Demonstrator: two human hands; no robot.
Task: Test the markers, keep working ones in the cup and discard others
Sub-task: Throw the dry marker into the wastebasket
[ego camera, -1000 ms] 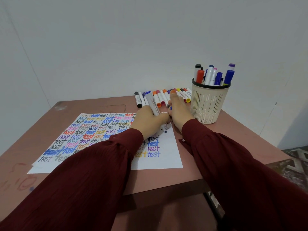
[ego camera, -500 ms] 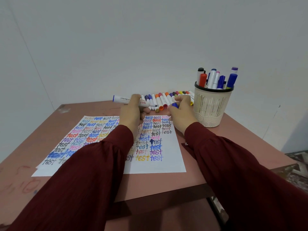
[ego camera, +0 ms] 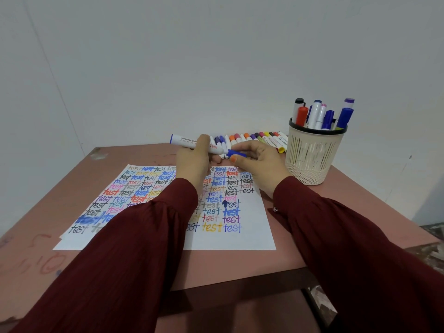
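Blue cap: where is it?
Head view, centre: the blue cap is pinched in the right hand, beside the white marker in the left hand, left of the cup.

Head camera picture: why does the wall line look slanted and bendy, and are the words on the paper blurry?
Head view: the wide-angle lens likely slants the wall seam and splays the table edges; the words on the paper read clearly mid-sheet; light is soft and even, no glare.
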